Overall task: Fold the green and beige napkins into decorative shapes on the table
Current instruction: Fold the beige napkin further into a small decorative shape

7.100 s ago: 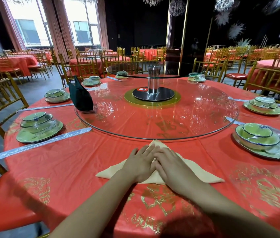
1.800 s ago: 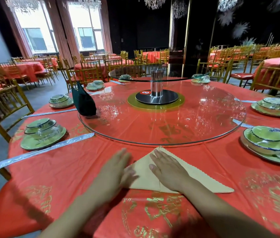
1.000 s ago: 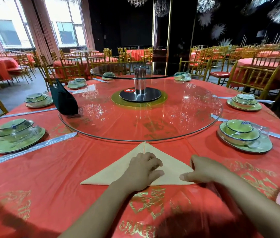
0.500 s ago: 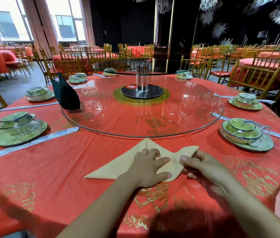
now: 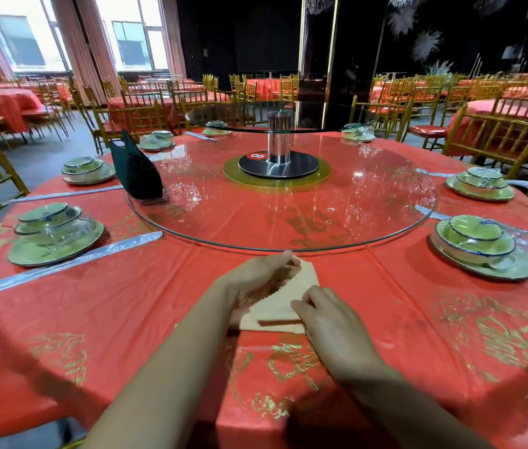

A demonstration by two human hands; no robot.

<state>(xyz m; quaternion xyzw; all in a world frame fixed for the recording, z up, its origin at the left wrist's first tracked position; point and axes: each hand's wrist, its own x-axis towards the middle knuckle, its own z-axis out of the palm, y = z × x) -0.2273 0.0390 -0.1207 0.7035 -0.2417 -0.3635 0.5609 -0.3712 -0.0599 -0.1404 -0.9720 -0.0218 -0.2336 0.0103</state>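
Observation:
A beige napkin lies on the red tablecloth just in front of me, folded into a small compact shape with a zigzag edge showing. My left hand curls over its left side and holds a folded flap near the top. My right hand grips the napkin's lower right edge, fingers bent over it. A dark green napkin, folded and standing upright, sits on the left rim of the glass turntable.
Wrapped green plate-and-bowl sets stand around the table: near left, near right, far right, far left. Wrapped chopstick strips lie beside them. Gold chairs ring the table.
The napkin's wide triangle has been folded inward from both sides into a narrower shape. My left hand has moved up over the left flap; my right hand now holds the lower right edge.

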